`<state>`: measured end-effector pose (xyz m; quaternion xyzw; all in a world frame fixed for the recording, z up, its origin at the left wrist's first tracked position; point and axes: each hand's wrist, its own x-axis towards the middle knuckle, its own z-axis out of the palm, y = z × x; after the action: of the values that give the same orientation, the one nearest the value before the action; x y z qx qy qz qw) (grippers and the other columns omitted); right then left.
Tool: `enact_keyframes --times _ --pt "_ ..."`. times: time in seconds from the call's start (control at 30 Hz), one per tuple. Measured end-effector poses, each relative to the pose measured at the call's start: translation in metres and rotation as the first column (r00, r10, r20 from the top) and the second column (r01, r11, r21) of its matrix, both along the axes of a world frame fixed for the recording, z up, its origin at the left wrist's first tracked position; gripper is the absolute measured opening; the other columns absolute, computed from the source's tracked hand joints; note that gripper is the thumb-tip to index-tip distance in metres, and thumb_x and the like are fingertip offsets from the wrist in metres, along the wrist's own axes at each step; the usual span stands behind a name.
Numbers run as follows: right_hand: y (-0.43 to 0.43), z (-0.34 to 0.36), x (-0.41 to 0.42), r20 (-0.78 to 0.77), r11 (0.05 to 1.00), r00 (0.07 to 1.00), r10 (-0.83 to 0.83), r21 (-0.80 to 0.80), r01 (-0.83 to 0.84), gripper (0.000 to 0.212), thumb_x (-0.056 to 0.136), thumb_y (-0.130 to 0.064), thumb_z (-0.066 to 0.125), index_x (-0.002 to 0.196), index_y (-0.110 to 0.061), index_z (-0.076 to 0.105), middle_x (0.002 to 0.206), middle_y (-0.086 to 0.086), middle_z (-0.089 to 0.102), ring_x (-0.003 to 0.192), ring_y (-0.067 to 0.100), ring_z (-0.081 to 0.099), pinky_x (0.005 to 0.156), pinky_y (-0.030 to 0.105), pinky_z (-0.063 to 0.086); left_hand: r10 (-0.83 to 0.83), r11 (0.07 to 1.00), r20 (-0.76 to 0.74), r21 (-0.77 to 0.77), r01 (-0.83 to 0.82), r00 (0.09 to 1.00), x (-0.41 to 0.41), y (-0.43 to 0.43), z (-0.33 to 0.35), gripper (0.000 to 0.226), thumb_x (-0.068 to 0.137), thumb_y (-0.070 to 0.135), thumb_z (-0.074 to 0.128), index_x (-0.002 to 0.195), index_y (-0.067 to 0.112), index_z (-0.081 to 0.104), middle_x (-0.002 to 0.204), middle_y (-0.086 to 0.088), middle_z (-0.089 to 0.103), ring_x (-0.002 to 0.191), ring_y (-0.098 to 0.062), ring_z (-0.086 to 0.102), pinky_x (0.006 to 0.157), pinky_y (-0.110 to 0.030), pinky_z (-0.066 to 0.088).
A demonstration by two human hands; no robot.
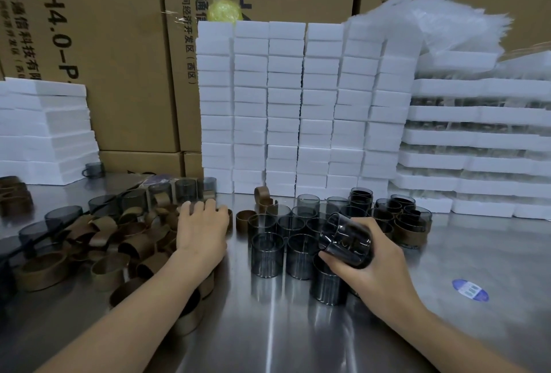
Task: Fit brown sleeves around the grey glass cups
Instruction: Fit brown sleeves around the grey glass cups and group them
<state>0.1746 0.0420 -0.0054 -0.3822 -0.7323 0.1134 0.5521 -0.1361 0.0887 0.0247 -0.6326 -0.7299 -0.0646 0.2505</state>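
**Grey glass cup (346,241) gripped in the right hand (375,265), left hand (202,229) on the brown sleeves (119,241)**

The cup is tilted on its side, its open mouth turned up and to the left. The right hand's fingers and thumb are curled round its wall. It carries no sleeve and is lifted just above the bare cups (268,253), which stand upright and packed together between the two hands and under the right one.

The left hand lies palm down with its fingers stretched forward onto the near edge of the sleeves. Whether it pinches one cannot be told, since the palm hides its underside. The sleeves lie in a loose heap under and to the left of that hand, some on their sides, some curled open. One sleeve (246,217) stands alone on the desk (268,328) just right of the left hand's fingertips, touching the first bare cups.

Beyond the right hand, at the far right of the cluster, stand the sleeved cups (413,231), each with a brown band round its lower part. More grey cups lie among the sleeves past the left hand.

The desk is brushed steel. A blue sticker (470,289) lies on it right of the right wrist. Behind both hands rises a wall of white foam blocks (298,104), with foam trays (477,140) stacked to the right, foam slabs (44,131) to the left and printed cardboard boxes (104,44) at the back.
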Motion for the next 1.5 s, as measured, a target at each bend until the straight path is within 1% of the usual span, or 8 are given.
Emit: enact_keyframes --times 0.17,0.33,0.5,0.77,0.9,1.07,1.3,1.5 --pt "0.002 -0.002 0.0 -0.019 1.0 1.0 -0.02 0.001 0.02 0.062 0.075 -0.038 0.099 0.124 -0.049 0.063 0.118 -0.024 0.074 0.112 -0.001 0.071 0.093 0.01 0.05 -0.255 0.929 0.312 0.34 0.144 0.915 0.003 -0.004 0.004 0.058 0.101 0.041 0.071 0.154 0.028 0.052 0.141 0.001 0.053 0.124 -0.025 0.058 0.107 -0.045 0.046" --pt "0.005 -0.002 0.0 -0.111 0.999 0.992 -0.054 -0.004 0.054 0.077 0.077 -0.02 0.098 0.13 -0.055 0.054 0.12 -0.03 0.07 0.112 -0.006 0.069 0.094 0.007 0.05 -0.636 0.757 0.601 0.608 0.239 0.484 0.037 -0.012 0.015 0.064 0.092 0.034 0.086 0.149 0.031 0.059 0.125 0.013 0.048 0.111 -0.014 0.06 0.097 -0.033 0.054" --pt "0.007 0.0 0.002 -0.208 0.995 0.973 -0.095 -0.012 0.095 0.065 0.075 -0.037 0.098 0.123 -0.052 0.057 0.119 -0.021 0.067 0.113 0.002 0.068 0.095 0.023 0.05 -0.707 0.696 0.664 0.595 0.401 0.243 0.083 -0.028 0.007 0.062 0.085 0.027 0.092 0.14 0.039 0.065 0.123 0.027 0.048 0.101 0.001 0.064 0.093 -0.012 0.053" --pt "0.008 0.001 0.001 -0.288 0.992 0.949 -0.127 -0.03 0.123 0.058 0.076 -0.038 0.098 0.12 -0.046 0.06 0.113 -0.018 0.072 0.11 0.003 0.069 0.094 0.024 0.052 -0.784 0.593 0.543 0.514 0.62 0.3 0.1 -0.032 -0.012 0.067 0.088 0.021 0.09 0.143 0.046 0.06 0.129 0.027 0.045 0.127 -0.002 0.056 0.105 -0.029 0.054" --pt "0.005 0.002 -0.002 -0.292 0.993 0.95 -0.114 -0.023 0.113 0.06 0.076 -0.044 0.097 0.122 -0.044 0.059 0.113 -0.02 0.072 0.111 0.003 0.069 0.095 0.025 0.051 -0.822 0.556 0.448 0.503 0.662 0.351 0.1 -0.034 -0.011 0.069 0.09 0.014 0.083 0.139 0.053 0.057 0.138 0.024 0.046 0.133 -0.003 0.055 0.104 -0.022 0.052" --pt "0.005 0.002 -0.004 -0.253 0.983 0.952 -0.172 0.021 0.184 0.071 0.075 -0.042 0.098 0.133 -0.039 0.058 0.124 -0.022 0.054 0.121 0.001 0.058 0.103 0.017 0.045 -0.842 0.536 0.367 0.478 0.695 0.396 0.102 -0.041 -0.008 0.07 0.09 0.004 0.074 0.14 0.049 0.056 0.14 0.022 0.049 0.13 -0.003 0.057 0.104 -0.024 0.054" --pt "-0.001 0.0 -0.008 -0.228 0.992 0.969 -0.097 0.058 0.113 0.071 0.079 -0.025 0.098 0.129 -0.049 0.055 0.125 -0.021 0.066 0.122 0.006 0.064 0.101 0.014 0.047 -0.844 0.535 0.333 0.467 0.704 0.42 0.103 -0.04 -0.008 0.068 0.086 -0.002 0.064 0.136 0.044 0.053 0.135 0.017 0.05 0.117 -0.008 0.059 0.091 -0.029 0.056" --pt "-0.005 0.001 -0.01 -0.218 0.992 0.971 -0.097 0.058 0.112 0.07 0.077 -0.028 0.099 0.127 -0.049 0.055 0.122 -0.023 0.067 0.118 0.006 0.066 0.097 0.016 0.049 -0.824 0.502 0.495 0.415 0.759 0.275 0.103 -0.042 -0.009 0.06 0.085 0.006 0.053 0.126 0.05 0.047 0.129 0.021 0.042 0.116 -0.005 0.056 0.089 -0.011 0.044"
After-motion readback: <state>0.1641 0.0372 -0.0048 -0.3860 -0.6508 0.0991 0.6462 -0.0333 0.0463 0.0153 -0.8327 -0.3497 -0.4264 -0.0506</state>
